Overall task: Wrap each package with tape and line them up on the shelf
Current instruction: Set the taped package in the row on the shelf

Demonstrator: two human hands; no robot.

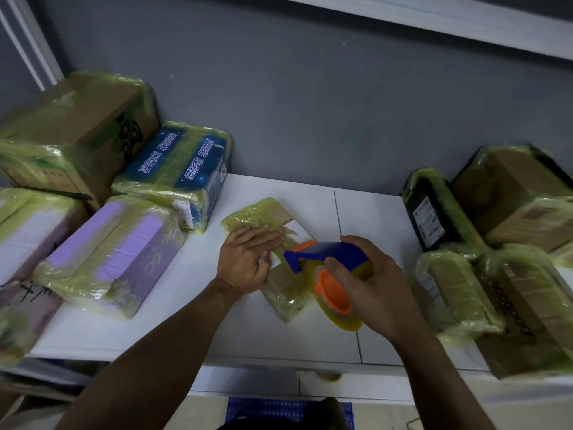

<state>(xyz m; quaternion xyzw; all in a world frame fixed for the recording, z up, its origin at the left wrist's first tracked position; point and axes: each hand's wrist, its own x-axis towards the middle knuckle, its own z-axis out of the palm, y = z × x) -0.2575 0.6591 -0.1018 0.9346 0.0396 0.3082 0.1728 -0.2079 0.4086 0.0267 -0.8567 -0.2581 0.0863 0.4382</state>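
Observation:
A small flat cardboard package (288, 287), partly covered in yellowish tape, lies in the middle of the white shelf (192, 321). My left hand (248, 259) presses flat on its far half with straight fingers. My right hand (369, 283) grips a blue and orange tape dispenser (322, 262) holding a yellowish tape roll (344, 321), with the dispenser's blue nose over the package next to my left fingers.
Taped packages crowd both sides: a purple box (117, 252), a blue printed pack (183, 169) and a large cardboard box (77, 128) at left; a black parcel (431, 209) and several cardboard boxes (521, 305) at right. A grey wall stands behind.

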